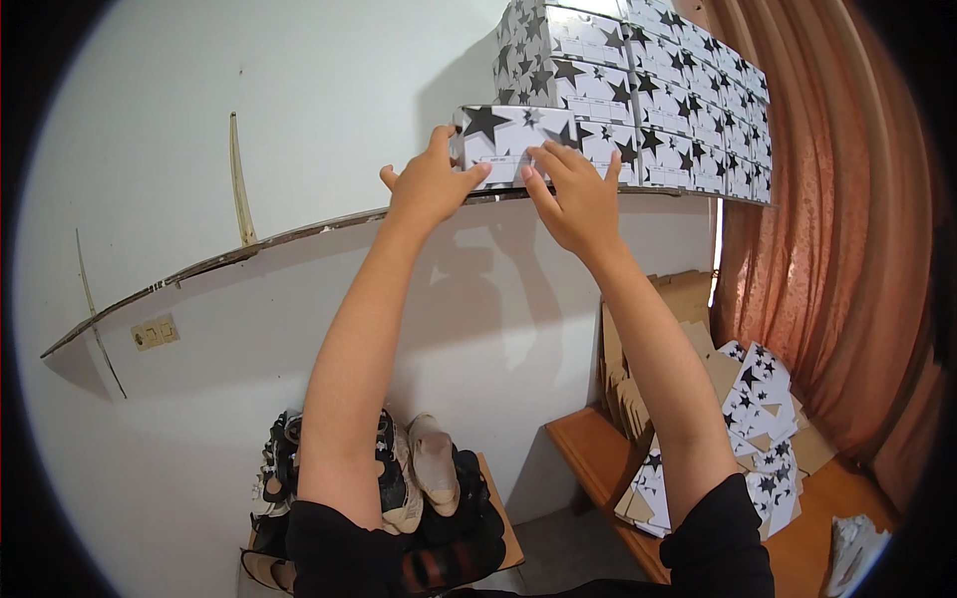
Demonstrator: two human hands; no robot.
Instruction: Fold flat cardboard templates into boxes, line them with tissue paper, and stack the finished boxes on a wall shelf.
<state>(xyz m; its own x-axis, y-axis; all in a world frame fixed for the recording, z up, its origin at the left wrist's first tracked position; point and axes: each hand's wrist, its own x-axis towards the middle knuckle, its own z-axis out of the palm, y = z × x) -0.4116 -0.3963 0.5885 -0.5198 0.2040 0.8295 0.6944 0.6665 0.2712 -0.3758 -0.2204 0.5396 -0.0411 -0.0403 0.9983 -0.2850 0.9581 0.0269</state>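
Observation:
A white shoebox [513, 135] patterned with black stars sits at the edge of a wall shelf [299, 233], in front of the stacked boxes. My left hand [431, 187] is closed on its left end, thumb on the front face and some fingers hidden behind the corner. Against the front face near the right end, my right hand [580, 204] rests with its fingers spread, not wrapped round the box. Both arms are stretched upward.
Matching star-patterned boxes [688, 115] are stacked on the shelf's right side, beside an orange-brown curtain [817, 269]. Below, several shoes [435, 463] crowd a low stand. Flattened cardboard pieces [768, 419] lie on a wooden table [573, 439] at the lower right.

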